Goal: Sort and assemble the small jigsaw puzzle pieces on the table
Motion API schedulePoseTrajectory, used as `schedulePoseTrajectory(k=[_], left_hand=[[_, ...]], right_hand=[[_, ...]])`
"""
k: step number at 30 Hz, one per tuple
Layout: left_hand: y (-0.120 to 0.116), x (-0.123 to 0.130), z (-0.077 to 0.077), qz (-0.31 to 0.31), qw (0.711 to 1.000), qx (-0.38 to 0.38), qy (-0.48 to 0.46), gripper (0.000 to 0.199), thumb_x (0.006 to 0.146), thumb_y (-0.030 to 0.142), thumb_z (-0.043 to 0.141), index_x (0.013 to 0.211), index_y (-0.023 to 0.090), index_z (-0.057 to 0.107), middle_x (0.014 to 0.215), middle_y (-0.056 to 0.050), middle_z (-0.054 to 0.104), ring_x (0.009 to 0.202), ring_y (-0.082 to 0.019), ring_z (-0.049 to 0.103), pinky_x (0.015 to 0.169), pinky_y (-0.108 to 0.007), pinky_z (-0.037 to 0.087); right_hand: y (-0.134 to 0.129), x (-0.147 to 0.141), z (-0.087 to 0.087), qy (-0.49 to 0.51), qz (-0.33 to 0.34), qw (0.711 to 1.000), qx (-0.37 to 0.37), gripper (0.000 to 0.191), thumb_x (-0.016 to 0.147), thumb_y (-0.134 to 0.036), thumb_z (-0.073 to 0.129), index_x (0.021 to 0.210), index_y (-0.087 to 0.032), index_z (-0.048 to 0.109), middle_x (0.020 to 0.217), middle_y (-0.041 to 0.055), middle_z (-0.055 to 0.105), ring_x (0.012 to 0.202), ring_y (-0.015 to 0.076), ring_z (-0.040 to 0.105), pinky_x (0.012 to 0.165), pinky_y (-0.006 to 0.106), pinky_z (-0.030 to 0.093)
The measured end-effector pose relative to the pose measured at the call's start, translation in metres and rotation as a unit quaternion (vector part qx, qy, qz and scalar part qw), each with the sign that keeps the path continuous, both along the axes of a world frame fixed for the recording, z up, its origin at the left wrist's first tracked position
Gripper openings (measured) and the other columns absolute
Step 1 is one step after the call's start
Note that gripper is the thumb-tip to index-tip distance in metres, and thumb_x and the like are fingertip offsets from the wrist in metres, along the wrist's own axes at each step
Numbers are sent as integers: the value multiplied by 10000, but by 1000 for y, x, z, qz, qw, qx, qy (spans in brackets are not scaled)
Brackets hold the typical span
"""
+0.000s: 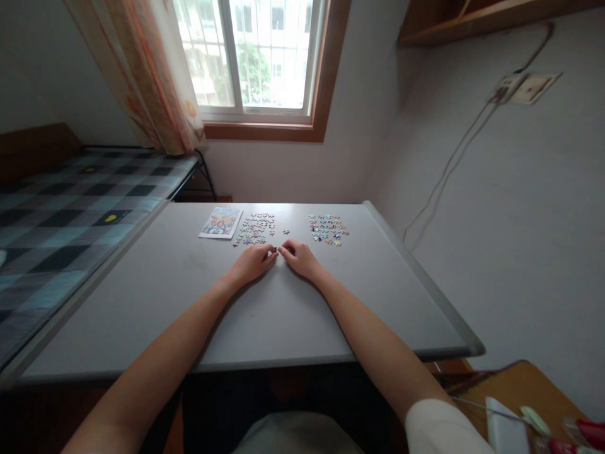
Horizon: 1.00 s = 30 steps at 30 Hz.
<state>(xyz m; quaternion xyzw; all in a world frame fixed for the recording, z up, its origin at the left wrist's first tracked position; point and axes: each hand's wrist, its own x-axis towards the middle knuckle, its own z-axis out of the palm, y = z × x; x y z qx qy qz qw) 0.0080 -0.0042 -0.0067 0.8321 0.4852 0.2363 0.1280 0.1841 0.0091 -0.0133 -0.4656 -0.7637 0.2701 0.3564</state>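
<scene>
"Where are the two hands now?"

"The left hand [255, 261] and the right hand [299, 257] meet above the near side of the puzzle pieces, around the middle of the tabletop [283, 315]. Their fingertips are almost touching."

"Do they grasp something?"

"Yes. Each hand has thumb and fingers pinched together at a small piece [276, 250], dark and whitish, which is between them. Whether it is one piece or two joined, I cannot tell, because the fingers cover much of it."

"And how do the other pieces lie?"

"In two groups. The left group [258, 228] is just beyond the left hand, in loose rows. The right group [328, 228] lies well apart from it, beyond the right hand and more to the right. A single piece [286, 231] lies between the groups, nearer to the left one."

"Is there any writing that you can read?"

"The picture sheet [220, 223], left of the left group, has a colourful print with blue and orange, but its details are too small for reading. On the checked bed cover [142, 171] there are yellow marks [111, 218]; their shape is also not clear to me. At the lower right, red packets [590, 432] are too blurred to give a brand."
</scene>
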Motion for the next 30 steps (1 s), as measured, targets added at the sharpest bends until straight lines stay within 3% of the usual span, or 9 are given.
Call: schedulePoseTrajectory(k=[12,30], left_hand=[[0,0,-1,2,1000,6,2,293,903,382,417,762,181,577,619,-19,591,562,-129,511,551,-230,315],[-1,0,1,2,1000,3,10,284,875,375,451,723,177,586,574,-3,569,519,-121,474,529,-234,289]], right_hand=[[1,0,-1,-6,9,1000,6,283,863,-364,465,718,-160,597,620,-11,567,591,104,467,579,224,313],[-1,0,-1,-54,9,998,16,233,861,-311,481,735,-164,611,637,-3,583,592,103,466,573,216,303]])
